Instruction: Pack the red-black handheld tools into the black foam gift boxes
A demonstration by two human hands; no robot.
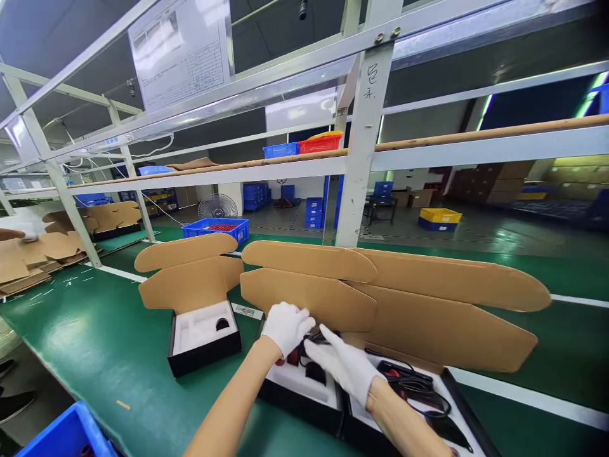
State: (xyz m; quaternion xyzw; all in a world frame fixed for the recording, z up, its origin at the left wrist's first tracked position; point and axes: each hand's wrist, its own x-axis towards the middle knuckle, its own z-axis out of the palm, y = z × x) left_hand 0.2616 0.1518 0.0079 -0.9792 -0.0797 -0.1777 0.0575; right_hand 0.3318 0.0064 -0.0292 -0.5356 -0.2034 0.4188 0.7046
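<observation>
Left hand [287,325] and right hand [343,365], gloved, pinching a small dark part [314,337] between them, directly above the open box [304,384]; foam insert beneath for seating. Cables [413,386] right of right hand.

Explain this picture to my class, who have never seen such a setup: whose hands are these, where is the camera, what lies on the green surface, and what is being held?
The camera sits on a person's head, looking forward and down, so the two arms are the wearer's own. Both hands wear white gloves. The left hand and right hand meet over a small dark part, pressing it into the white insert of an open black box. A second box beside it holds black cables. A third box stands apart to the left. All have brown cardboard lids folded back, on a green bench. A blue bin stands behind.
</observation>
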